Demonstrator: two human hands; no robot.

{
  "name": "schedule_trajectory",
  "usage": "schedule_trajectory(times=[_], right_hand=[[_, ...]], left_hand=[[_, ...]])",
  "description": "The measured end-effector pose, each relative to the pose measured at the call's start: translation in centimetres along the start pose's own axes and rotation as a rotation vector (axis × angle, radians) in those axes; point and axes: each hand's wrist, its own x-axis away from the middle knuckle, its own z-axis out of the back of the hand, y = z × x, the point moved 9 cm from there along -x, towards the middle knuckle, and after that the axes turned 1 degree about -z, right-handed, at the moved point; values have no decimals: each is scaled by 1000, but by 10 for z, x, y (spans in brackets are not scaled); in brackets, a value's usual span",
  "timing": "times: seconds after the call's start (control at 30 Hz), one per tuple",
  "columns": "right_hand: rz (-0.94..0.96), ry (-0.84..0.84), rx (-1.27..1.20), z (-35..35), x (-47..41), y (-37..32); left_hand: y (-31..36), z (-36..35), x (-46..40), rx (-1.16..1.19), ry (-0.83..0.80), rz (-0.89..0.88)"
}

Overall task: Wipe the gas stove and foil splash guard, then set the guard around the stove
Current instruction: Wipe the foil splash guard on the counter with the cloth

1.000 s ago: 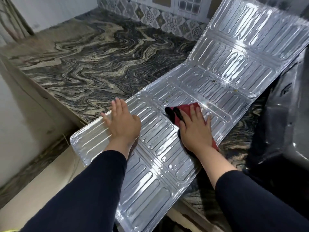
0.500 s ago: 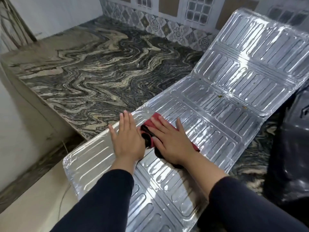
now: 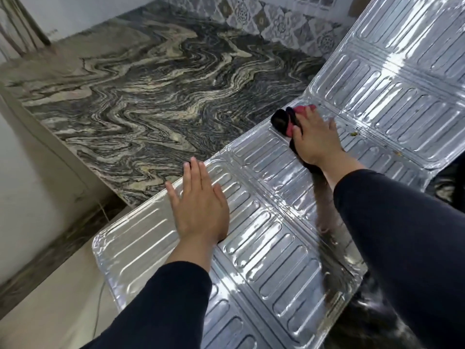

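The shiny ribbed foil splash guard (image 3: 271, 248) lies unfolded across the counter edge, its far panels tilting up toward the wall at the right. My left hand (image 3: 198, 207) lies flat, fingers spread, on the guard's near-left panel. My right hand (image 3: 317, 142) presses a red and black cloth (image 3: 286, 119) onto the guard's left edge near the fold of the middle panels. Small yellow specks (image 3: 353, 133) sit on the foil just right of that hand. The gas stove is mostly out of frame; only a dark glossy sliver (image 3: 450, 182) shows at the right edge.
The dark marbled stone counter (image 3: 151, 102) stretches left and back to a patterned tile wall (image 3: 264, 18). The counter's front edge (image 3: 75, 167) drops to a pale floor at the lower left, and the guard's near end overhangs it.
My right hand has swept the cloth away from my left hand, up and to the right toward the guard's fold. My left hand stays pressed flat on the near panel.
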Motion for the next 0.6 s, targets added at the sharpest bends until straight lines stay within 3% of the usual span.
schedule_trajectory(times=[0.17,0.47,0.6], right_hand=[[93,-4,-24,-9,49,-51],[192,-105,-107,-32,124,-162],[194,-102,-88,-34,129,-170]], left_hand=[[-6,0,1,-6,-17,-14],[-86,16,22,-103,-122,37],[-57,24,13,-44,-77,15]])
